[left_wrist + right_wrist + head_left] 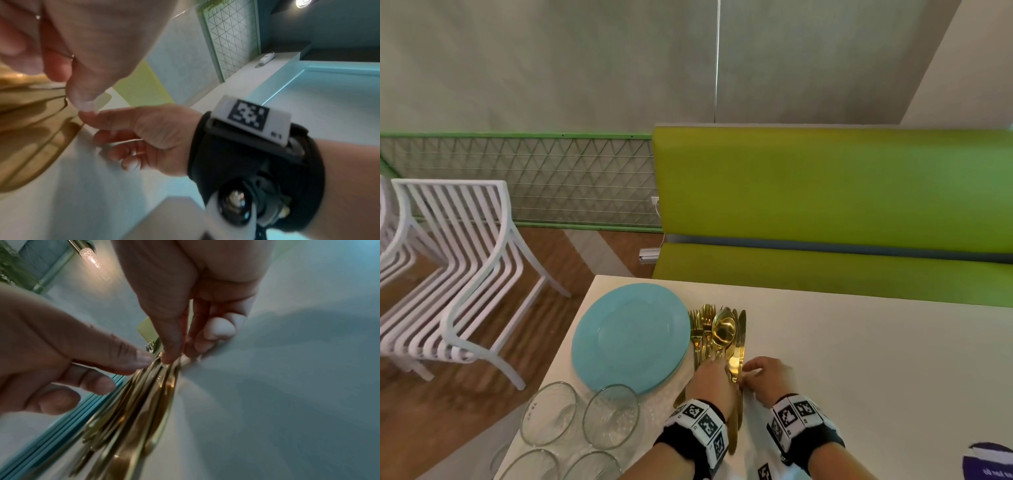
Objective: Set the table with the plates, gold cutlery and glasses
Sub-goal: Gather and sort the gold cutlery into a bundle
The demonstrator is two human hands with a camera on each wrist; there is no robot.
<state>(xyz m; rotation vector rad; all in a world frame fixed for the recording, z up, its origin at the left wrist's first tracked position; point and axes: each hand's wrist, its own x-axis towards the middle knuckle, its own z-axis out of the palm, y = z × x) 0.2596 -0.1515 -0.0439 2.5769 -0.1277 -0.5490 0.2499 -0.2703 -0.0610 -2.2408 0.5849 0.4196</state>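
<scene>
A stack of light-blue plates (630, 337) lies at the table's left end; their edges (61, 426) show in the right wrist view. Right of it is a pile of gold cutlery (717, 334): forks, spoons and knives with handles toward me. My left hand (717, 363) is curled over the fork and spoon handles, its thumb (86, 100) down on them. My right hand (748, 371) pinches a gold knife (738, 359) at the pile's right edge, fingertips (170, 356) closed on the handles. Several clear glasses (549, 413) stand at the near left corner.
The white table (859, 359) stretches off to the right. A green bench (825, 192) runs along its far side. White slatted chairs (465, 267) stand on the wooden floor to the left. A purple object (989, 462) sits at the near right edge.
</scene>
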